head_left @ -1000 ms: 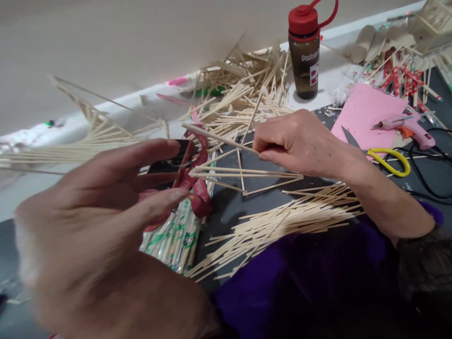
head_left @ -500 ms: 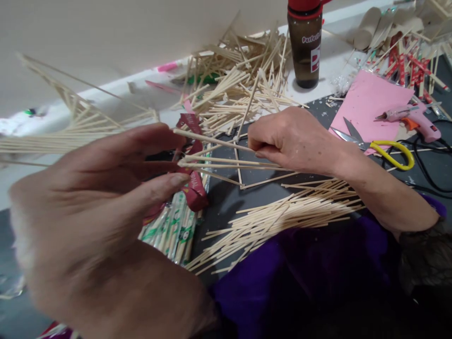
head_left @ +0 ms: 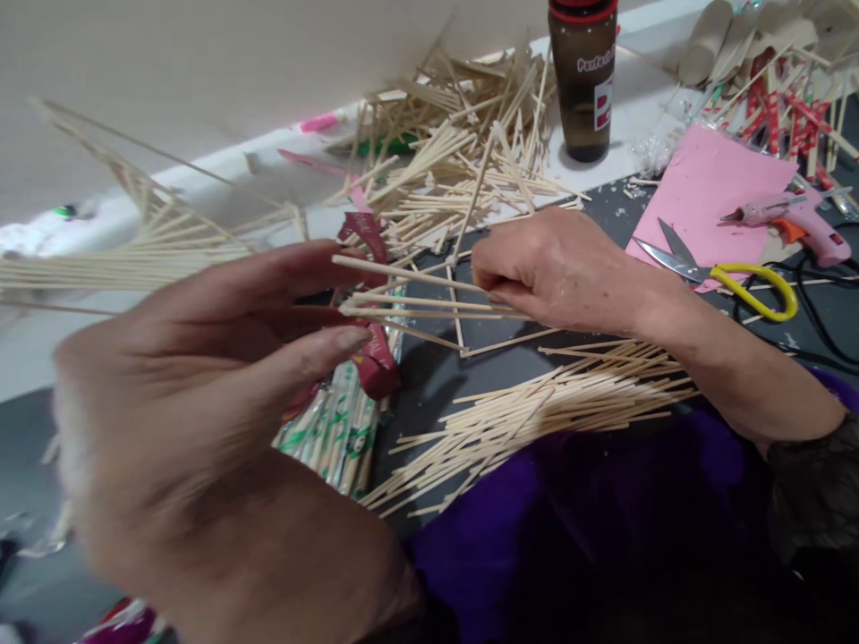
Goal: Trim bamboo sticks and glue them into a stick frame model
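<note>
My left hand (head_left: 221,358) is in the near left, its thumb and bent fingers about the glued corner of a wooden stick frame (head_left: 436,313). The index finger is raised apart from the thumb, beside the free end of a loose-looking wooden stick (head_left: 403,270). My right hand (head_left: 550,268) is closed in a pinch round the other end of that stick; its fingertips are partly hidden. Thin sticks of the frame run between both hands, and some stand up behind at an angle. Below them, a loose bundle of wooden sticks (head_left: 537,407) lies on the dark table.
A big heap of sticks (head_left: 456,152) lies against the wall, beside a dark bottle (head_left: 582,89). Yellow-handled scissors (head_left: 758,288), a pink glue gun (head_left: 798,219) and pink paper (head_left: 711,192) are at the right. Wrapped chopsticks (head_left: 332,429) lie under my left hand.
My left hand has shifted slightly to the right. My right hand keeps its pinch, and the stick frame stays almost still; the view has tilted a little.
</note>
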`<action>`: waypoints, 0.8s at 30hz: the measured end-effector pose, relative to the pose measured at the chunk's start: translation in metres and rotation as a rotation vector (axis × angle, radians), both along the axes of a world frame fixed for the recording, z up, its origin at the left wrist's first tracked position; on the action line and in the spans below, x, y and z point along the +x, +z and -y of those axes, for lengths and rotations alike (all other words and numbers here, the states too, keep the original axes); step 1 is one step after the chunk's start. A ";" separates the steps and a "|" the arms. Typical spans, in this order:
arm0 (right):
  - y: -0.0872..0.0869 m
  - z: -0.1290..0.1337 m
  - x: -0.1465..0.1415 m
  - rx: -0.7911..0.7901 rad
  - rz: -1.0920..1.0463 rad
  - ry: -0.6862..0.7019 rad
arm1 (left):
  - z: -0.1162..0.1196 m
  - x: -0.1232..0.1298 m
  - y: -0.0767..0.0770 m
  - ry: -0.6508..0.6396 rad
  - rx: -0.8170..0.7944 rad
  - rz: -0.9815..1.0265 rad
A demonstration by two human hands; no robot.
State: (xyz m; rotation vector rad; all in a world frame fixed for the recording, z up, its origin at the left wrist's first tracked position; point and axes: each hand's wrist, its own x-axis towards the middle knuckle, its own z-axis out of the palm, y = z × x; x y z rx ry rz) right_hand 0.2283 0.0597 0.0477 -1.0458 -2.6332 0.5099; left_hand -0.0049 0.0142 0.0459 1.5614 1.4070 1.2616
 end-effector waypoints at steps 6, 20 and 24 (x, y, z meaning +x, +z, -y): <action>-0.004 0.003 -0.004 -0.020 0.028 -0.035 | 0.002 -0.006 -0.002 -0.030 -0.014 0.017; 0.004 0.004 -0.010 -0.143 0.118 0.008 | 0.003 -0.002 -0.004 0.018 0.022 0.015; -0.003 0.003 -0.013 -0.195 0.059 0.028 | 0.004 -0.006 -0.005 0.030 0.029 -0.032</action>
